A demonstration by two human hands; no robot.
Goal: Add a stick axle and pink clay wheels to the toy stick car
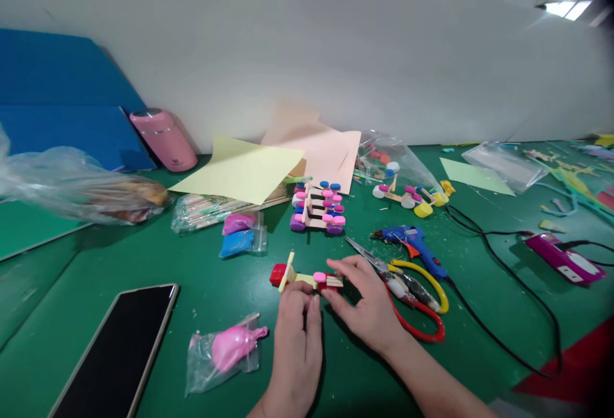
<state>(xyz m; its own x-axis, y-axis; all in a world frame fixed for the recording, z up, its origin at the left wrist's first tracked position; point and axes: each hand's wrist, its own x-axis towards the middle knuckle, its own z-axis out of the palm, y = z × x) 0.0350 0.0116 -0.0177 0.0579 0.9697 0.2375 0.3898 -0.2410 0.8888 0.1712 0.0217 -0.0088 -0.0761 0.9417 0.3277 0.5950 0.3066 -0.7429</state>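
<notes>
A small model of pale sticks (303, 278) lies in front of me, with a red block at its left end, red under its right end, a pink oval piece (320, 277) on top and an upright yellowish stick crossing near the left. My left hand (300, 328) is closed on the near side of the stick model, fingertips at its middle. At the model's right end is my right hand (362, 300), thumb and index finger apart around that end. Whether its fingertips press on the model is hard to see. Finished-looking similar models (319, 207) stand in a stack beyond.
Scissors (415, 320) with red handles, yellow-handled pliers (444, 290) and a blue glue gun (412, 242) lie to the right, with black cables. A phone (118, 354) and a bag of pink clay (233, 348) lie left. Behind are paper sheets (240, 169) and a pink bottle (165, 140).
</notes>
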